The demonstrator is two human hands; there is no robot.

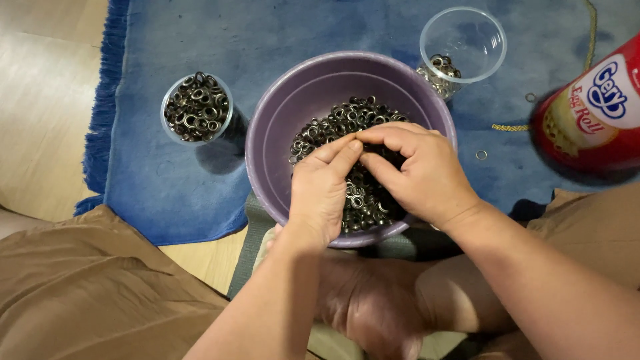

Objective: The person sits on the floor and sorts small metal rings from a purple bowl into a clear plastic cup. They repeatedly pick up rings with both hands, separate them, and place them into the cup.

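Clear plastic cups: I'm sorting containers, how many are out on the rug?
2. One cup, nearly full of metal rings, left of the purple bowl; another cup, nearly empty, at its upper right.

Blue fringed rug over pale wooden floor

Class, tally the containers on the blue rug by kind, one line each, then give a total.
Purple bowl of metal rings: 1
Clear plastic cups: 2, one full, one nearly empty
Red can: 1
Total: 4
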